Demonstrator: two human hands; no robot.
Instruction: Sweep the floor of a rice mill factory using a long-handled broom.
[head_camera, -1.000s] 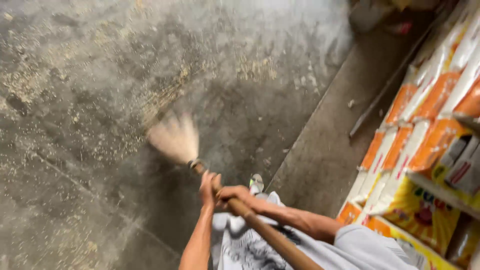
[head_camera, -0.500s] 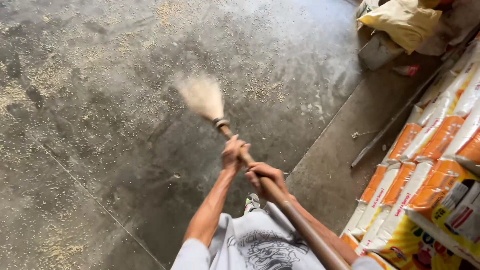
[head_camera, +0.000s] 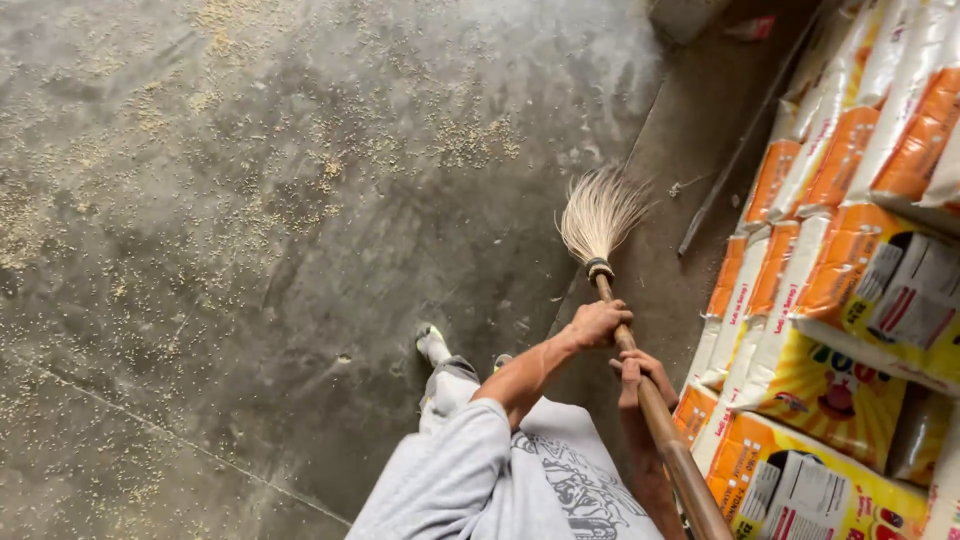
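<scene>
1. Head view: the left hand (head_camera: 598, 324) is clenched around the wooden handle of the broom (head_camera: 640, 385), its fingers (head_camera: 612, 318) wrapped over the shaft a little way below the dark binding that ties the bristles.
2. The right hand (head_camera: 640, 375) also grips the broom handle, just behind the left fingers and nearer the body, with its fingers closed round the wood; the two hands sit close together on the shaft without clearly touching.
3. Ahead of the left fingers the pale bristles (head_camera: 598, 212) fan out and meet the concrete floor (head_camera: 250, 300), close to a seam in the floor.
4. Behind the right fingers the handle runs down to the lower edge of the picture, beside the person's grey printed shirt (head_camera: 520, 480).
5. Well beyond the fingers, up and to the left, scattered pale grain (head_camera: 330, 170) lies over the floor in loose patches.
6. To the right of both hands stand stacked sacks (head_camera: 850, 290) in orange, white and yellow, the nearest just beside the right wrist.
7. Below the left forearm a shoe (head_camera: 432, 345) rests on the floor.
</scene>
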